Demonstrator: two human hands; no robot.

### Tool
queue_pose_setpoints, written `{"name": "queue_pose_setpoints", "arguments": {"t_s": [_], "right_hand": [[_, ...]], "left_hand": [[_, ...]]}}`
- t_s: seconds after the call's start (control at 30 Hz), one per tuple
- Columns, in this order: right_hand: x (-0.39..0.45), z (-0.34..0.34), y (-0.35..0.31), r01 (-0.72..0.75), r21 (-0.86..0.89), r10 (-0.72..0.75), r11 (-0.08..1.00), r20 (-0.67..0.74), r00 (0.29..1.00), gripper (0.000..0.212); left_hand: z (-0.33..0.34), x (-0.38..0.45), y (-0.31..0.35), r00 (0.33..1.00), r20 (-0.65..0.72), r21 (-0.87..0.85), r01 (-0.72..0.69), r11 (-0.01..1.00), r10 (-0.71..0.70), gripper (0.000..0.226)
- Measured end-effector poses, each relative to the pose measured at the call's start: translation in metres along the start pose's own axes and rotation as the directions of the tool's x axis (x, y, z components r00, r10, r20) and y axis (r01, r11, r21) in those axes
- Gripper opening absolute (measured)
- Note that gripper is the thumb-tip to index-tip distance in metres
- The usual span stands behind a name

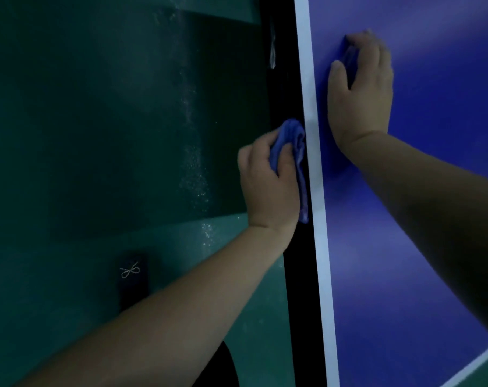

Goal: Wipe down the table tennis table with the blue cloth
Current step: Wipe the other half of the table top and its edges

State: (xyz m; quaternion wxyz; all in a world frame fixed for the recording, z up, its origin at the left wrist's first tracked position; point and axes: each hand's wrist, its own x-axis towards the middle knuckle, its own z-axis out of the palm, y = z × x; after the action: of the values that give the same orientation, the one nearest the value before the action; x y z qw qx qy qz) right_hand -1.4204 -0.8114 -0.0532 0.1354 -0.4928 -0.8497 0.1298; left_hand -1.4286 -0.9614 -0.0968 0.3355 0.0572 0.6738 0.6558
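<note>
The left hand grips the bunched blue cloth against the dark left side edge of the worktop, beside its white border line, while the right hand lies further off on the blue surface, fingers bent over a fold of what looks like blue fabric, though I cannot tell for certain. The cloth hangs over the green floor, so a loosened grip could drop it. Leaning hard on the right hand could also shift the worktop.
</note>
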Motion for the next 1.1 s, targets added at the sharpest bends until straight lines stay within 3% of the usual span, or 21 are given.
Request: {"name": "queue_pose_setpoints", "arguments": {"t_s": [0.13, 0.23, 0.33, 0.43, 0.53, 0.63, 0.77, 0.87, 0.97, 1.1], "right_hand": [[0.009, 0.0, 0.0, -0.033, -0.008, 0.033, 0.999, -0.008, 0.999, 0.044], [0.014, 0.001, 0.001, -0.044, 0.008, 0.044, 0.999, -0.009, 0.999, 0.044], [0.019, 0.001, 0.002, -0.052, 0.013, 0.052, 0.999, -0.008, 0.999, 0.045], [0.022, 0.001, 0.003, -0.054, 0.013, 0.054, 0.998, -0.006, 0.999, 0.045], [0.026, 0.002, 0.002, -0.05, 0.02, 0.05, 0.999, -0.015, 0.999, 0.046], [0.027, 0.001, 0.001, -0.044, 0.035, 0.044, 0.998, -0.017, 0.999, 0.045], [0.025, 0.0, 0.001, -0.067, 0.031, 0.067, 0.997, -0.01, 0.998, 0.045], [0.024, 0.001, 0.001, -0.065, 0.022, 0.065, 0.998, -0.007, 0.998, 0.047], [0.025, 0.001, 0.002, -0.063, 0.026, 0.064, 0.998, -0.01, 0.998, 0.047], [0.025, 0.001, 0.001, -0.058, 0.027, 0.058, 0.998, -0.013, 0.998, 0.048]], "left_hand": [[0.015, 0.081, 0.036, 0.996, -0.016, 0.012, -0.084, 0.996, 0.085, 0.021], [0.018, 0.104, 0.031, 0.999, -0.03, -0.019, 0.031, 0.999, -0.032, 0.02], [0.013, 0.064, 0.013, 0.992, -0.03, -0.034, 0.123, 0.992, -0.124, 0.02], [0.014, 0.047, 0.021, 0.999, -0.049, -0.042, 0.021, 0.999, -0.024, 0.019], [0.025, 0.098, 0.043, 0.991, -0.077, 0.027, -0.104, 0.994, 0.106, 0.02], [0.029, 0.14, 0.046, 0.995, -0.097, -0.017, 0.014, 1.0, -0.015, 0.022], [0.021, 0.095, 0.022, 0.989, -0.082, -0.033, 0.119, 0.992, -0.122, 0.021], [0.023, 0.085, 0.03, 0.994, -0.106, -0.025, 0.037, 0.999, -0.04, 0.018], [0.034, 0.132, 0.06, 0.99, -0.102, 0.037, -0.091, 0.995, 0.094, 0.014], [0.039, 0.172, 0.055, 0.99, -0.135, 0.03, 0.055, 0.998, -0.05, 0.022]]}}
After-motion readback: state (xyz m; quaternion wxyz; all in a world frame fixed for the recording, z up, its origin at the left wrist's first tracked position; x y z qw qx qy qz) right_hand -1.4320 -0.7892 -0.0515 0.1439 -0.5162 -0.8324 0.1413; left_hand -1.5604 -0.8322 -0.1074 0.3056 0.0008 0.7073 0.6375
